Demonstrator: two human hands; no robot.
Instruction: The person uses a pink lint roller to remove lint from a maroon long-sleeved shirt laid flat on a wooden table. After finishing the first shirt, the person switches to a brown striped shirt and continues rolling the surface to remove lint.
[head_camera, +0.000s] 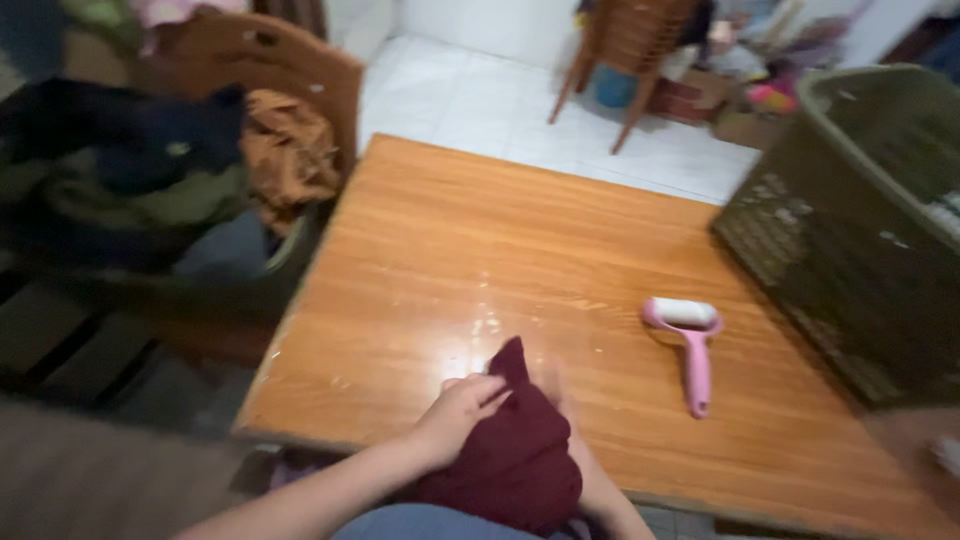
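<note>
Head view, only one cam. Frame is motion-blurred, fine detail is soft.

Left hand (462, 412) at roughly 6 o'clock of the frame, forearm coming in from 7 o'clock. Fingers curled over the top-left edge of a dark maroon garment (520, 450), thumb side tucked against the cloth. Closed grip on the fabric, not a flat palm.

Right hand (562, 400) just beside it at 5 o'clock, mostly behind the garment and smeared by blur. It touches the cloth on its right edge; cannot tell how far the fingers are closed or whether they actually pinch it.

Garment is bunched, one corner pointing up toward 12 o'clock, lower part hanging over the near edge of the wooden table (480, 240) (so half on, half off the top).

Pink lint roller (690, 345) lies flat on the table at 3 o'clock from the hands, white roll head toward 12, handle toward 6. Well apart from both hands.

Dark green woven basket (850, 240) on the table's right side, 2 o'clock from the hands.

Pile of clothes (150, 170) at 10 o'clock, off the table's left edge, dark, green and orange pieces heaped together.

Wooden chair (625, 50) at 12 o'clock on the white tiled floor (470, 95).
</note>
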